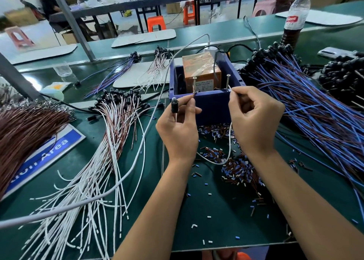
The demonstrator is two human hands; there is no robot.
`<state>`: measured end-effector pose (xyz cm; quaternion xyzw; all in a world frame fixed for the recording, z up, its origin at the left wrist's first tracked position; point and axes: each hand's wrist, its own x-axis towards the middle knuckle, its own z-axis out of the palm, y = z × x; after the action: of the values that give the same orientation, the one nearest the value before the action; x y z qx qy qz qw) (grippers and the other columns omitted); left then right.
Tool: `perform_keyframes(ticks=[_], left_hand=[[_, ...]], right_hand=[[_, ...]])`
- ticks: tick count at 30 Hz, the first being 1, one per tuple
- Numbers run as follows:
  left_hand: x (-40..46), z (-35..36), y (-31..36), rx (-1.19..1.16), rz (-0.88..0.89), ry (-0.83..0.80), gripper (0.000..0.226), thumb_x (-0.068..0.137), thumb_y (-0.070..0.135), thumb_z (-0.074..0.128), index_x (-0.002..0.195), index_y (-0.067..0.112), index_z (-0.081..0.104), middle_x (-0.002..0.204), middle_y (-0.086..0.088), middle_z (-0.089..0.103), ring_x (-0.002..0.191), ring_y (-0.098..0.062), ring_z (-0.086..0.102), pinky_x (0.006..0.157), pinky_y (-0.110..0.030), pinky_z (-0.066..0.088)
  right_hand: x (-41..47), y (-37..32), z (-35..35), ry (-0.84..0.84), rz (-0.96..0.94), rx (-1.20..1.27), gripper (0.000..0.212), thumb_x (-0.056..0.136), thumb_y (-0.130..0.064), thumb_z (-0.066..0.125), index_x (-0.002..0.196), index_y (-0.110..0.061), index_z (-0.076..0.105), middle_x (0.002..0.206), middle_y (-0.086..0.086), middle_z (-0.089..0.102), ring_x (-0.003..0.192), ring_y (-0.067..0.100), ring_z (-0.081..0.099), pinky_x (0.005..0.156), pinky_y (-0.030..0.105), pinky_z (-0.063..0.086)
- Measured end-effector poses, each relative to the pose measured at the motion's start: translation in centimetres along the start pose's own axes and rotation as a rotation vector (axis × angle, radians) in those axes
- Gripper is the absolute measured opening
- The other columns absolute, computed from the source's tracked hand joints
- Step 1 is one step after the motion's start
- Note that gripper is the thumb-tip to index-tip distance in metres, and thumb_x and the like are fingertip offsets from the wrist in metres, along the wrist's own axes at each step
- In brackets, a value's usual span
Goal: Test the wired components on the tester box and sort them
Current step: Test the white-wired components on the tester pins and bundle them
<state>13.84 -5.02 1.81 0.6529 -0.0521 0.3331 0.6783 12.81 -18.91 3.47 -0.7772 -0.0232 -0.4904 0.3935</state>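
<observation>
1. Nearest the viewer, two bare forearms reach forward over a green work mat point(226, 210) littered with short snipped bits of wire insulation point(239, 169) in blue, brown and white.

2. The left hand point(178, 129) has its fingers curled around a small black bulb-shaped component point(174, 104), held upright, while thumb and forefinger pinch its brown lead point(194, 93) near the tip. That grip appears meant to steer the bare end onto a contact.

3. The right hand point(256, 117) pinches the component's white lead point(229, 141) between thumb and forefinger, the other fingers curled in. The slack of this lead loops down between the wrists.

4. Just beyond the hands stands the tester box point(212, 104), a blue open bin holding an orange taped unit point(201, 68). Two upright screws, the left screw point(194, 84) and the right screw point(228, 81), rise at its near edge, probably as test terminals. Each lead tip is held near one screw; actual contact is too fine to confirm.

5. Left of the box lies a fanned pile of white-and-brown wired components point(110, 133), likely one sorted group. A grey cable point(149, 121) crosses over it.

6. Right of the box sprawls a large heap of blue-wired components point(307, 102).

7. At far left lies a brown wire bundle point(25, 129) over a blue sign point(59, 147).

8. Farther back are two smaller wired bundles point(137, 68), a plastic bottle point(295, 17), and orange stools point(156, 23) beyond the bench.
</observation>
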Motion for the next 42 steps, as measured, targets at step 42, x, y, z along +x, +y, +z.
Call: perform_keyframes(ticks=[42], left_hand=[[0.67, 0.41, 0.36, -0.048, -0.080, -0.001, 0.015, 0.097, 0.004, 0.067, 0.105, 0.008, 0.078, 0.074, 0.004, 0.068, 0.073, -0.012, 0.064, 0.077, -0.018, 0.050]], right_hand=[[0.17, 0.45, 0.10, -0.016, 0.041, 0.056, 0.016, 0.098, -0.012, 0.066, 0.103, -0.009, 0.081, 0.086, -0.006, 0.074, 0.074, 0.001, 0.065, 0.069, 0.019, 0.051]])
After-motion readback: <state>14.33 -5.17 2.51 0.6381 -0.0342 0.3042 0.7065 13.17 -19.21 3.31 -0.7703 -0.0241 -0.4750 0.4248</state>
